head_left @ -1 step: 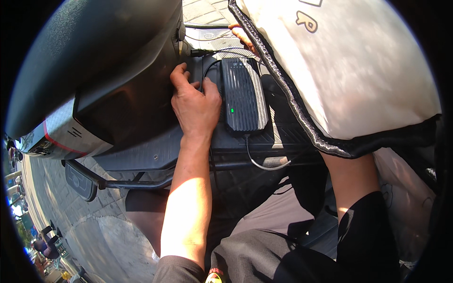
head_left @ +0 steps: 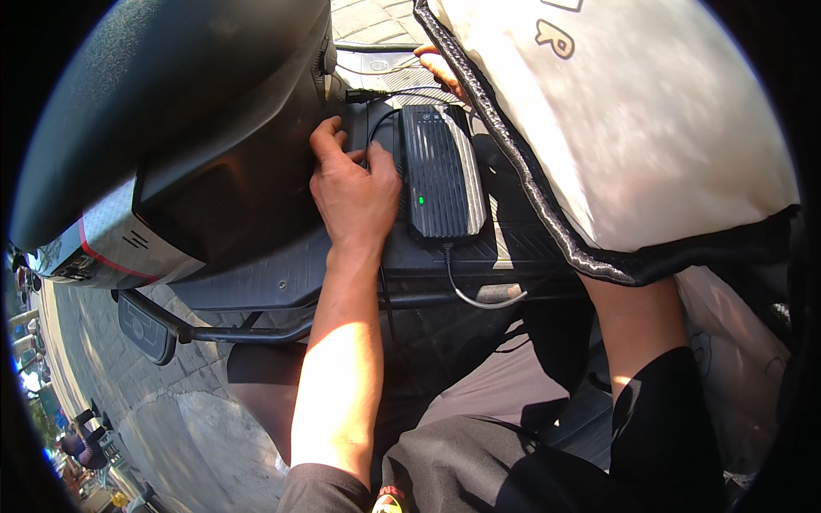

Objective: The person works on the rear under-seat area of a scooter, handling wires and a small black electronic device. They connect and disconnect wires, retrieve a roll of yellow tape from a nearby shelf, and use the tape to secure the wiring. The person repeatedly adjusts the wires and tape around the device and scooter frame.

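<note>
My left hand has loosely curved, separated fingers over a black cable, beside a ribbed black power adapter with a lit green light, which lies on a scooter's footboard. A cable plug lies above my left fingers. My right hand shows only bent fingers past the dark edge of a cream padded cover; what they grip, if anything, is hidden. My right forearm runs beneath that cover.
The scooter's black body, with a silver panel, fills the upper left. A tubular rail with a foot pedal borders the footboard. Sunlit paving shows below, and a distant person is at lower left.
</note>
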Demonstrator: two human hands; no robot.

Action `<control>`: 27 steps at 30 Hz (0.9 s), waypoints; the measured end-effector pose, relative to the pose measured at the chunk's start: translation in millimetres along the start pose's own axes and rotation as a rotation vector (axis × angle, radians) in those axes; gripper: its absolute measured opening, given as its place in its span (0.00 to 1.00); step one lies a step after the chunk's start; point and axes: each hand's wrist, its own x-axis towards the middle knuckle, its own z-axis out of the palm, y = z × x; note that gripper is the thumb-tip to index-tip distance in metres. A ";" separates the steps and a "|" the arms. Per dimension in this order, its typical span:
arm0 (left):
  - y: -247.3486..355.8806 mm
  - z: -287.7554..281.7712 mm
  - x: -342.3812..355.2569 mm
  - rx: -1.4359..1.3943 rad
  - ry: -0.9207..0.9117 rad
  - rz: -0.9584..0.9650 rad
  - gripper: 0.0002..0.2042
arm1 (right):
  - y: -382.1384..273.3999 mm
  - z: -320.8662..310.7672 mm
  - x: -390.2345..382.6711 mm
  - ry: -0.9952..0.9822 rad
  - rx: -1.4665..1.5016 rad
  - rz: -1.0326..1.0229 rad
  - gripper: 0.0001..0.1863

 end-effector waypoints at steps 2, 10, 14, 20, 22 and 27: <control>0.0 -5.1 -1.1 -0.013 -0.035 -0.048 0.23 | -0.5 0.0 -0.4 0.008 0.005 0.005 0.17; 7.2 -37.4 -11.2 -0.076 -0.179 -0.133 0.16 | -3.9 4.1 2.1 0.026 0.008 0.024 0.18; 6.5 -49.5 -13.1 -0.169 -0.282 -0.155 0.13 | -4.5 8.8 7.0 0.000 -0.019 0.092 0.20; 3.6 -72.1 -12.0 -0.186 -0.437 -0.093 0.14 | -34.7 12.2 -7.0 0.038 -0.078 0.289 0.24; 8.7 -90.3 -14.7 -0.174 -0.505 -0.100 0.14 | -59.1 11.0 -14.3 0.046 -0.246 0.246 0.25; 27.3 -155.2 -21.3 -0.055 -0.748 -0.171 0.15 | -129.2 20.3 -20.2 -0.065 -0.478 0.269 0.24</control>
